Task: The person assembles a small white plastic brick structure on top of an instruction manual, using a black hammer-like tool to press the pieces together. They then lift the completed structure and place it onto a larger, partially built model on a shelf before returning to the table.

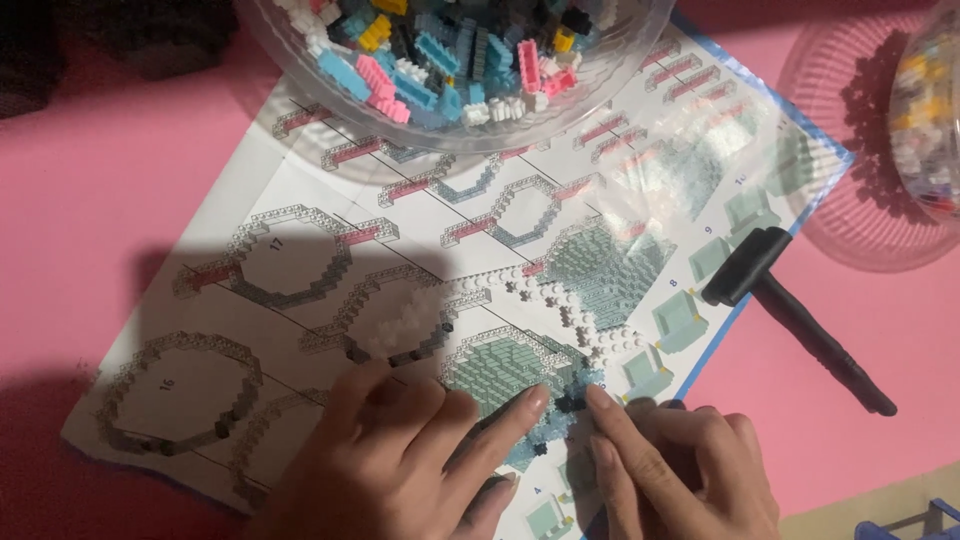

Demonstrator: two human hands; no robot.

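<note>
My left hand (pixel 400 455) and my right hand (pixel 675 465) rest near the bottom edge of a printed building-instruction sheet (pixel 300 200) on a pink surface. Their fingertips meet over a small cluster of pale blue and dark tiny bricks (pixel 568 400), pinching or pressing it against the sheet. A partly built ring of tiny white bricks (pixel 560 300) lies on the sheet just above the fingers. How firmly either hand grips the cluster is unclear.
A clear bowl (pixel 450 60) of several mixed blue, pink, white, yellow and black tiny bricks stands at the top. A second clear bowl (pixel 930 110) sits at the right edge. A black hammer-shaped tool (pixel 790 310) lies right of the sheet.
</note>
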